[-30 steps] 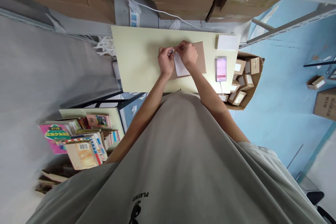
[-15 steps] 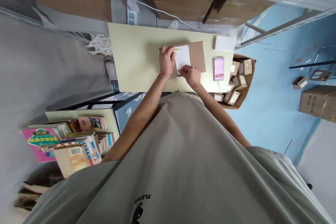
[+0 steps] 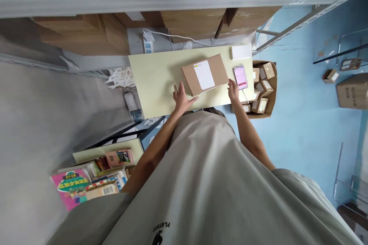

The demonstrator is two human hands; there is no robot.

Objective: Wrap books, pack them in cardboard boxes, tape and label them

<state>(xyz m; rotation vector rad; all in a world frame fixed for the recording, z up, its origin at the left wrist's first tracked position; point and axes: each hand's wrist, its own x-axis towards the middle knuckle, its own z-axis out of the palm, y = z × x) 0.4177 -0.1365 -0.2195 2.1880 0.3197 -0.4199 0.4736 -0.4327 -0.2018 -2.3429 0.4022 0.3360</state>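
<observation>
A brown cardboard box (image 3: 189,76) lies at a slant on the pale yellow table (image 3: 152,80). On its top is a white label (image 3: 204,74) with a small yellow mark. My left hand (image 3: 182,99) is at the box's near left corner, thumb and fingers spread, holding nothing. Beside the near right corner is my right hand (image 3: 233,91), its fingers extended; whether they touch the cardboard I cannot tell. A phone (image 3: 240,77) with a pink screen lies just right of that hand, a cable running from it.
A white stack (image 3: 240,52) sits at the table's far right. Right of the table, a large open carton (image 3: 273,92) holds several small labelled boxes. Books (image 3: 71,185) fill a stand at lower left. A grey shelf (image 3: 172,0) with big cartons spans the far side.
Both hands have come off the label and moved apart to the box's two near corners. The box is turned to a steeper slant, and the camera view has shifted.
</observation>
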